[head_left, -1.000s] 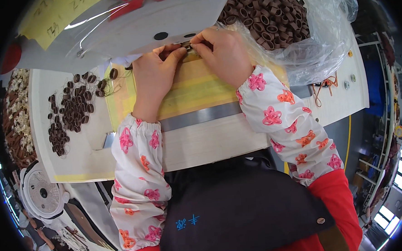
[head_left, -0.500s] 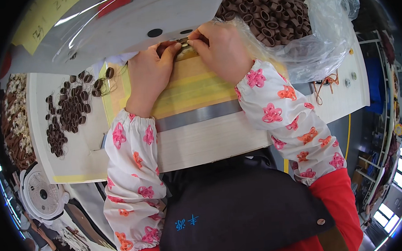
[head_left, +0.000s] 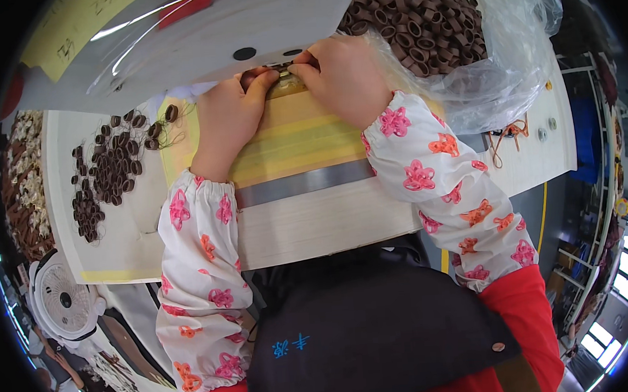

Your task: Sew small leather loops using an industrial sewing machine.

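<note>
Both hands are together under the white machine head (head_left: 199, 42), at a small metal plate (head_left: 287, 84) on the work surface. My left hand (head_left: 233, 115) comes in from the left, its thumb and fingers pinched together. My right hand (head_left: 350, 70) faces it from the right, fingers curled and thumb tip close to the left one. Whatever lies between the fingertips is too small and covered to make out. Yellow and tan tape strips (head_left: 289, 133) run across the surface below my hands.
Several brown loops (head_left: 419, 27) fill a clear plastic bag (head_left: 492, 66) at the upper right. Darker loops with loose threads (head_left: 113, 164) lie in a pile on the left of the white table (head_left: 315, 224). A white fan (head_left: 65, 298) stands at the lower left.
Both hands have shifted slightly left in the picture. The right fingers have curled further in, and the fingertips stay close together at the metal plate.
</note>
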### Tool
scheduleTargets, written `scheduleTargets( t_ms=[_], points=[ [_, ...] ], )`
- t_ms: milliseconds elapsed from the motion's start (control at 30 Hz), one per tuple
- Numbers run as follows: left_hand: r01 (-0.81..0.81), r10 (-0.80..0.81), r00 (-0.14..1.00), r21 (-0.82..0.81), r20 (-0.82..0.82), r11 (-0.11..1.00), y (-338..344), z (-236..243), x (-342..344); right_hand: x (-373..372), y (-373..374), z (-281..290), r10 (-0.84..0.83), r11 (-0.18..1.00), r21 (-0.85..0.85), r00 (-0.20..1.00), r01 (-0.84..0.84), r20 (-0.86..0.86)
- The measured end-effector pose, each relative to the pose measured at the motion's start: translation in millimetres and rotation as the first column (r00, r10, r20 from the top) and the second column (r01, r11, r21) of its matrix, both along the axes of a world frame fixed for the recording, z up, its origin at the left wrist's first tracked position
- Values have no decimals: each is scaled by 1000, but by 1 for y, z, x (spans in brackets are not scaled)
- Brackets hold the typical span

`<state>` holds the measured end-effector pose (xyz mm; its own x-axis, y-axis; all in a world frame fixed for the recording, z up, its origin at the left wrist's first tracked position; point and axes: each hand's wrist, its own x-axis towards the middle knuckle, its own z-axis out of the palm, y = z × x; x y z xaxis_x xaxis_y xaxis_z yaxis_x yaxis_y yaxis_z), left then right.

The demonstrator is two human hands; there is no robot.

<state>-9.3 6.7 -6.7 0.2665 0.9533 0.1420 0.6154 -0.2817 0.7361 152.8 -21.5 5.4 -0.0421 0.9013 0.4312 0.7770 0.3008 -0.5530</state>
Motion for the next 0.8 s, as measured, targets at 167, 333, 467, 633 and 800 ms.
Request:
scheduleTargets(
  t_ms=[167, 333, 467, 633, 800],
  points=[
    [27, -28, 996, -13, -87, 1000, 1, 7, 4, 5, 1, -6, 9, 1000, 10, 997, -8, -82],
    [-4, 3, 1000, -50, -16, 999, -2, 3, 2, 2, 1, -8, -3, 1000, 21, 999, 4, -45],
    [26, -27, 999, -23, -33, 999, -1, 7, 5, 4, 1, -10, 6, 999, 38, 996, -2, -93],
    [43, -43, 999, 9, -9, 999, -2, 11, 7, 3, 1, -10, -21, 999, 38, 1000, 21, -15],
    [105, -75, 992, 337, -100, 936, -6, 10, -1, 1, -7, -6, -42, 999, 37, 997, 40, 58]
  ],
)
